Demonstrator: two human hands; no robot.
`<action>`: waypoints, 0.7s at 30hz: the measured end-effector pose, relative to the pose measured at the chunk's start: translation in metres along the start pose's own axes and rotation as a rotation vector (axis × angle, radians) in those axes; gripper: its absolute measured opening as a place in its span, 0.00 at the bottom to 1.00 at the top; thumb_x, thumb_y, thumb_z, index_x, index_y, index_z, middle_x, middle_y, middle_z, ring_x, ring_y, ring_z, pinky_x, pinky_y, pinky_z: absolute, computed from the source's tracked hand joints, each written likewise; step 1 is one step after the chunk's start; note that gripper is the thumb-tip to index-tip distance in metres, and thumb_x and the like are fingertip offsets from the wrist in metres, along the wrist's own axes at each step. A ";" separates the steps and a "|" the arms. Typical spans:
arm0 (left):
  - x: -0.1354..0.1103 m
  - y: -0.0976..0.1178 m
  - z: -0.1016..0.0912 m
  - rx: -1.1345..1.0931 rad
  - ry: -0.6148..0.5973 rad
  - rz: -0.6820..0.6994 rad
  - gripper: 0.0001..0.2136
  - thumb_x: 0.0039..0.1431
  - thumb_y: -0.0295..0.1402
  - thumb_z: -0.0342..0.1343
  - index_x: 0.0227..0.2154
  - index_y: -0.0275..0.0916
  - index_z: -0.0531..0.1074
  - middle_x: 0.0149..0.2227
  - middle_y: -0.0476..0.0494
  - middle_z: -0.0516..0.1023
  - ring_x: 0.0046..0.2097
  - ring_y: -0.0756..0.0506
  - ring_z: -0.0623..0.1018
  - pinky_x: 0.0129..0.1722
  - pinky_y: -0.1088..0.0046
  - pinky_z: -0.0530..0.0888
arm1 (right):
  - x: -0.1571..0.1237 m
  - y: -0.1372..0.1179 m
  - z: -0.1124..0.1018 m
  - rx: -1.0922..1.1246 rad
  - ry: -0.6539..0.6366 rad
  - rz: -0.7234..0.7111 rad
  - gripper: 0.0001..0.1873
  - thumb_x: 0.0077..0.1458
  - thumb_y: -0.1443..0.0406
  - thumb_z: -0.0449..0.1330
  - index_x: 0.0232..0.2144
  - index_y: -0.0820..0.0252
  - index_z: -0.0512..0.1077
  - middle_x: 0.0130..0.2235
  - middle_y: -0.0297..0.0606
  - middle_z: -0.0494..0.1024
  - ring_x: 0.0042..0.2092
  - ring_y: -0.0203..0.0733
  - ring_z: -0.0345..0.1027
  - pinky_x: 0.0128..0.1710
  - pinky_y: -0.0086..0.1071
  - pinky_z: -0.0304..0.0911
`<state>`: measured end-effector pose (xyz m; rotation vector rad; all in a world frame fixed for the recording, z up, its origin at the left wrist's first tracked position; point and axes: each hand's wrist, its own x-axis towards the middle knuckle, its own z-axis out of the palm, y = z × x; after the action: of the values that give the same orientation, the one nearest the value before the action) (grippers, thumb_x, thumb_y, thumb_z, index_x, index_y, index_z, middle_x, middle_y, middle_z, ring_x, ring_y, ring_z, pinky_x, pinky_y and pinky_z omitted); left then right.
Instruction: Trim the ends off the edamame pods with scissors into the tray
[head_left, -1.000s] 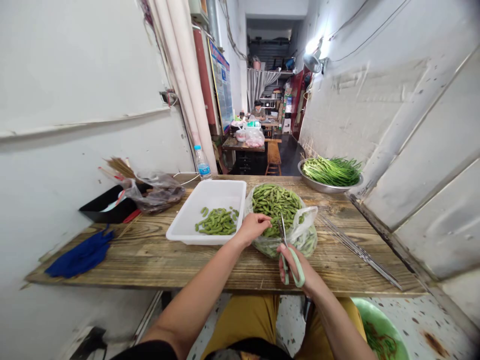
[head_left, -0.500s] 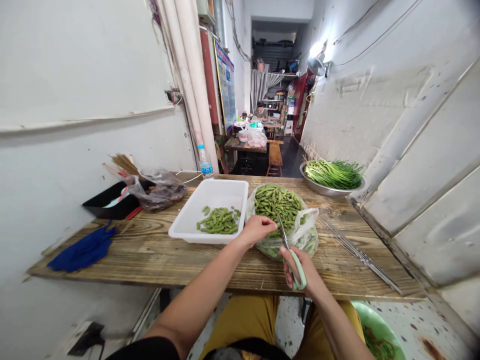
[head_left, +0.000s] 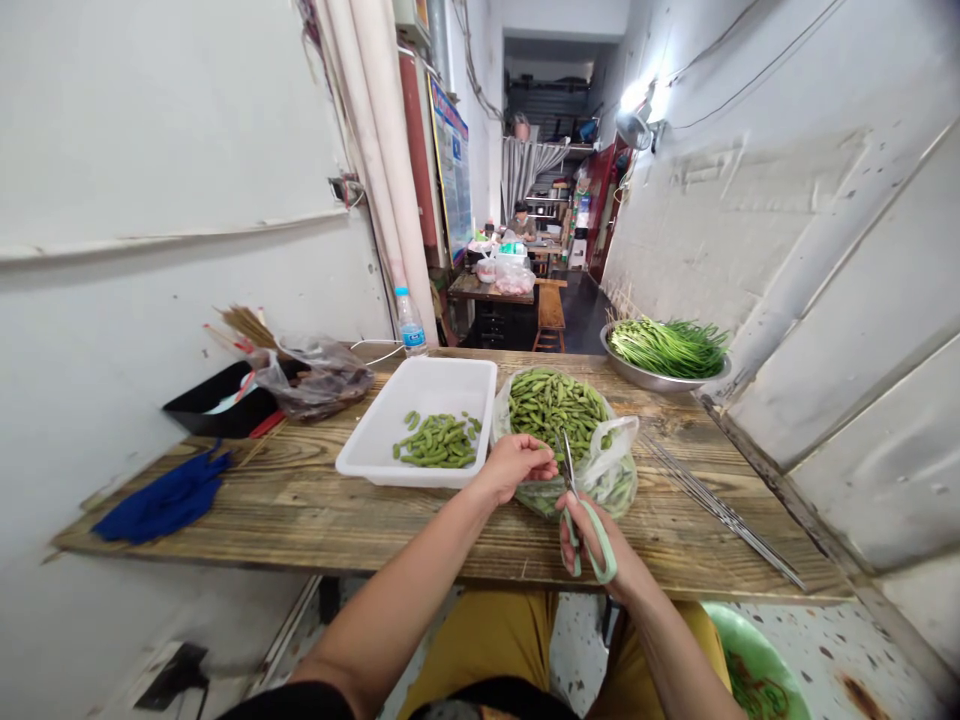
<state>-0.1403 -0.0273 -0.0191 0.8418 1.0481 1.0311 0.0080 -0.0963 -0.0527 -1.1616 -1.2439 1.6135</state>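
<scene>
Over the front of a clear plastic bag (head_left: 622, 432) full of green edamame pods (head_left: 556, 402), my left hand (head_left: 521, 467) is closed in a pinch. A bit of green pod shows at its fingertips, mostly hidden. My right hand (head_left: 611, 560) grips scissors with pale green handles (head_left: 602, 540). Their blades are parted a little, point away from me and lie just right of the left fingertips. Left of the bag, a white plastic tub (head_left: 382, 415) holds a small heap of pods (head_left: 436, 442).
Metal skewers (head_left: 724, 512) lie at the right; a steel bowl of green stalks (head_left: 667, 352) stands behind them. At the left are a blue glove (head_left: 161, 497), a black tray (head_left: 217, 400) and a plastic bag (head_left: 319, 380). A water bottle (head_left: 410, 325) stands behind the tub. A person sits far back.
The scissors' handles and blades have spread apart. My left hand has turned slightly, its fingertips staying beside the blades. The tub and bag have stayed put.
</scene>
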 end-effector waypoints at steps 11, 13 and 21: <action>0.006 0.008 -0.044 0.744 0.470 0.412 0.07 0.51 0.25 0.54 0.34 0.34 0.73 0.34 0.40 0.77 0.38 0.44 0.76 0.44 0.63 0.71 | 0.007 0.015 -0.007 0.056 0.056 0.046 0.27 0.47 0.42 0.56 0.34 0.58 0.62 0.20 0.26 0.65 0.16 0.30 0.57 0.13 0.25 0.56; 0.007 0.015 -0.054 1.069 0.704 0.539 0.14 0.49 0.25 0.54 0.41 0.36 0.74 0.46 0.35 0.73 0.50 0.38 0.71 0.51 0.57 0.64 | 0.005 0.014 -0.007 0.145 0.004 0.047 0.28 0.48 0.40 0.55 0.36 0.57 0.62 0.22 0.28 0.65 0.20 0.32 0.60 0.17 0.27 0.60; 0.043 0.007 -0.002 1.384 0.324 0.504 0.12 0.57 0.35 0.51 0.27 0.38 0.78 0.36 0.37 0.77 0.48 0.37 0.69 0.49 0.56 0.57 | 0.001 0.006 -0.009 0.283 -0.001 0.090 0.27 0.47 0.41 0.56 0.35 0.57 0.63 0.22 0.28 0.65 0.20 0.35 0.60 0.20 0.30 0.61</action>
<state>-0.1373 0.0156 -0.0255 2.1776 1.9090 0.7412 0.0159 -0.0948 -0.0595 -1.0490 -0.9376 1.7897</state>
